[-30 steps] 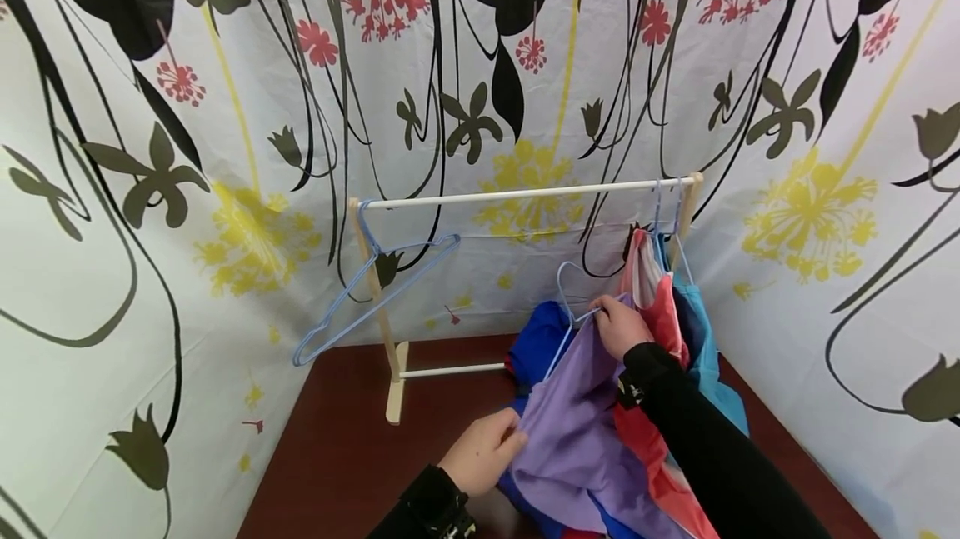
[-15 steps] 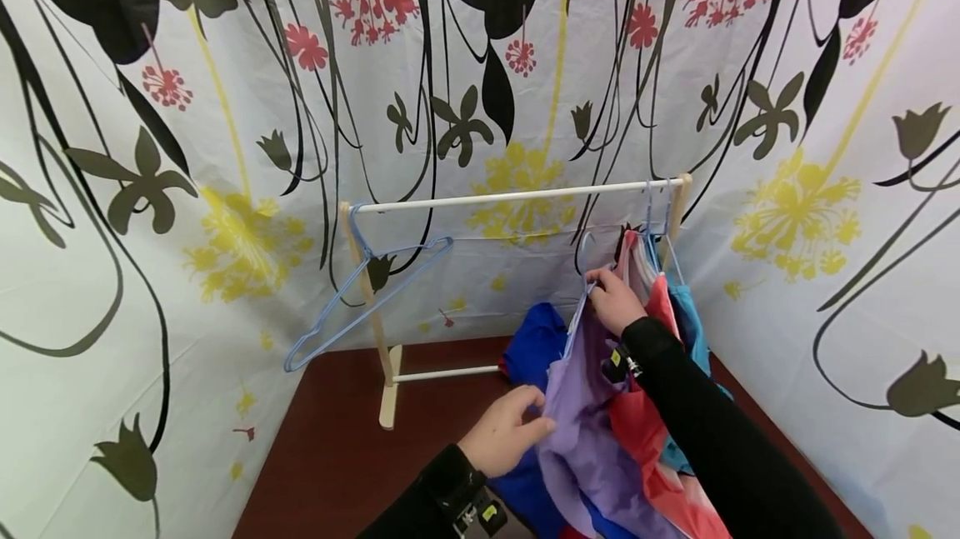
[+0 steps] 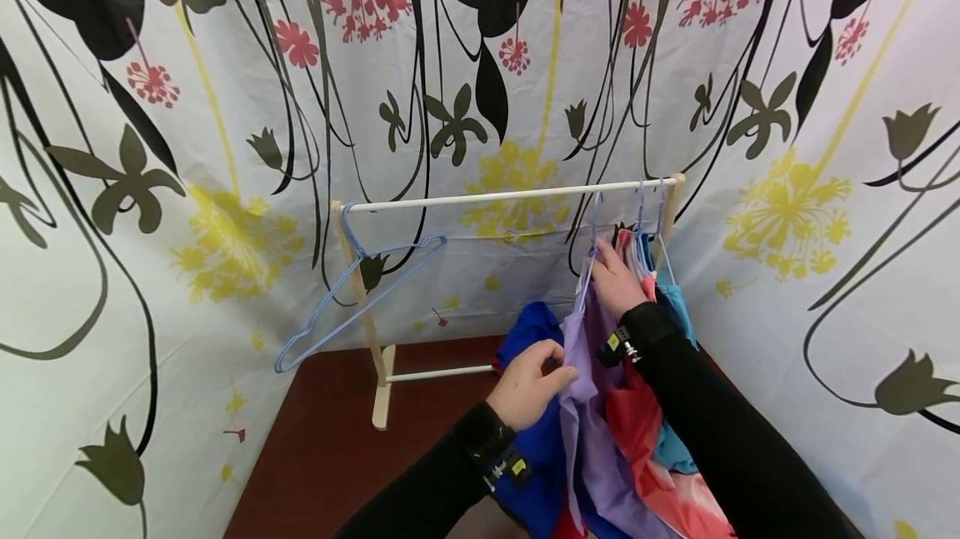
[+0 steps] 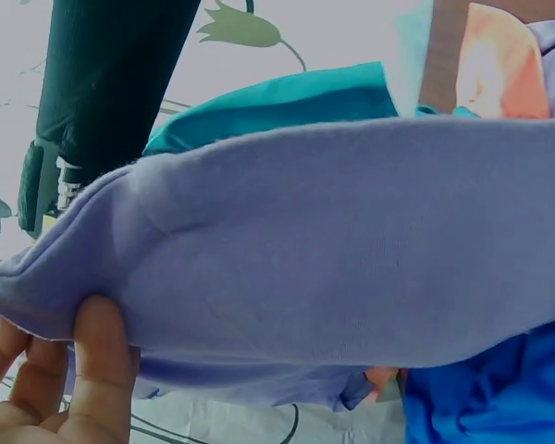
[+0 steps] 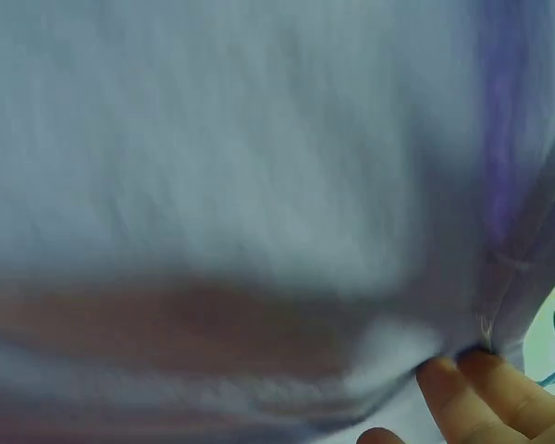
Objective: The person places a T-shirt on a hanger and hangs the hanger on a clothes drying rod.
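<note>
A purple garment hangs on a light-blue clothes hanger, whose hook is up at the white rail; whether it bears on the rail I cannot tell. My right hand grips the hanger just below its hook, with fingers against the cloth in the right wrist view. Lower down, my left hand pinches the garment's left edge between thumb and fingers. Close up in the left wrist view, the purple cloth stretches away from the thumb.
A bare blue hanger hangs at the rail's left end. Coral and turquoise garments hang at the right end. Blue clothing lies on the dark red tabletop. A flowered curtain surrounds the table.
My right hand has raised the hanger with the purple garment, turning it edge-on, until its hook reached rail height. My left hand has moved up and right along with the garment.
</note>
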Available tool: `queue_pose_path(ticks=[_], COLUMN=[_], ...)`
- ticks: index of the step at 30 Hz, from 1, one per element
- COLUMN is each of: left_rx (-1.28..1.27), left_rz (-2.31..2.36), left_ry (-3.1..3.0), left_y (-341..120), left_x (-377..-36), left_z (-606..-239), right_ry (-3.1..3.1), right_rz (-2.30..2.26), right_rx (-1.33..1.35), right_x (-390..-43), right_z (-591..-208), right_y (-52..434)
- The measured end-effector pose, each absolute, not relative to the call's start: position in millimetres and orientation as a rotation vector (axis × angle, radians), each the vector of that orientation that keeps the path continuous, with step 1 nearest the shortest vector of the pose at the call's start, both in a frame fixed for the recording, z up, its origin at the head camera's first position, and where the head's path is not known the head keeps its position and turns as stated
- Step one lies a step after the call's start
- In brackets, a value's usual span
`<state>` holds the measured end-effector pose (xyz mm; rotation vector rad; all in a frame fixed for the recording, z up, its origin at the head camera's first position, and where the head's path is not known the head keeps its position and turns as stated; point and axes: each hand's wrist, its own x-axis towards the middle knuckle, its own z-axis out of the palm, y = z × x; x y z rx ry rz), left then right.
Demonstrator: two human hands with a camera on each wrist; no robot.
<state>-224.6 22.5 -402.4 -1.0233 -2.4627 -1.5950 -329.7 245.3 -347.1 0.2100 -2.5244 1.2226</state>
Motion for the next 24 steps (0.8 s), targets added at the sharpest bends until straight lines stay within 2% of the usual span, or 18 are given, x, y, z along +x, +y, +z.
queue_pose_path(ticks=[7, 15, 24], left_rx=[-0.947, -0.968, -1.024], left_rz=[-1.656, -1.665, -1.669], left_ry=[-2.475, -2.465, -2.462], left_y=[39, 48, 57], left_x=[-241, -253, -259], left_z=[-397, -395, -387], right_ry=[-2.495, -2.397, -2.417], right_rz=[1.446, 1.653, 1.495], right_rx=[0.215, 0.309, 0.345], right_x=[-328, -325, -330], right_z=[-349, -347, -337], right_y=[247, 249, 253])
